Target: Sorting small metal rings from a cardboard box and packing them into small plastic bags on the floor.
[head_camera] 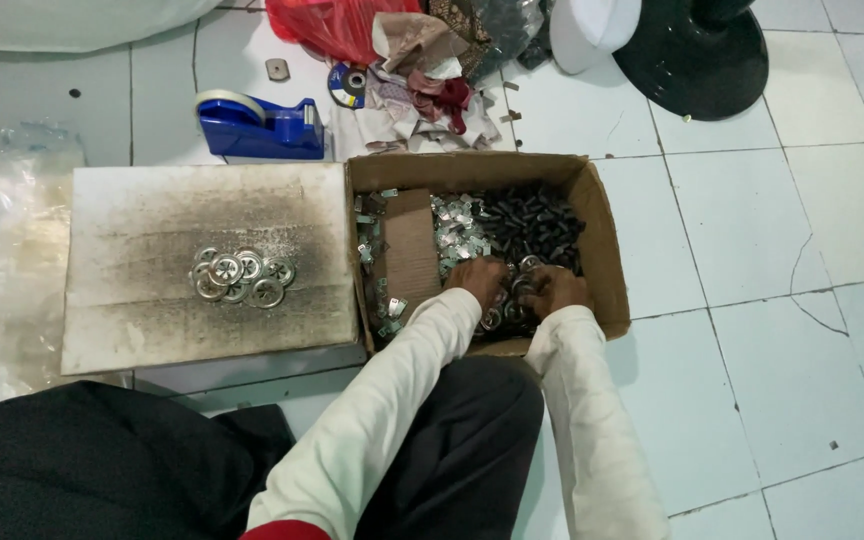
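Floor: white glazed tiles (782, 230) with dark grout lines lay under everything, and the person sat on them in black trousers and long cream sleeves.
Box: an open brown cardboard box (607, 250) sat on the tiles right in front of the knees, with a loose flap of cardboard lying inside at its left.
Contents: shiny silver metal clips (457, 232) filled the middle of the box, black metal bolts (537, 225) were heaped toward the far right, and round silver washers (505, 312) sat at the near edge, under the hands.
Left hand: the left hand (479, 280) was down in the box on the parts, fingers curled; what they held, I could not tell.
Right hand: the right hand (555, 290) was just beside it, fingers bent into the same heap, grip equally hidden.
Board: a smudged white rectangular board (142, 330) touched the box's left side, carrying a small cluster of round silver discs (242, 276).
Behind: a blue tape dispenser (260, 125) stood beyond the board.
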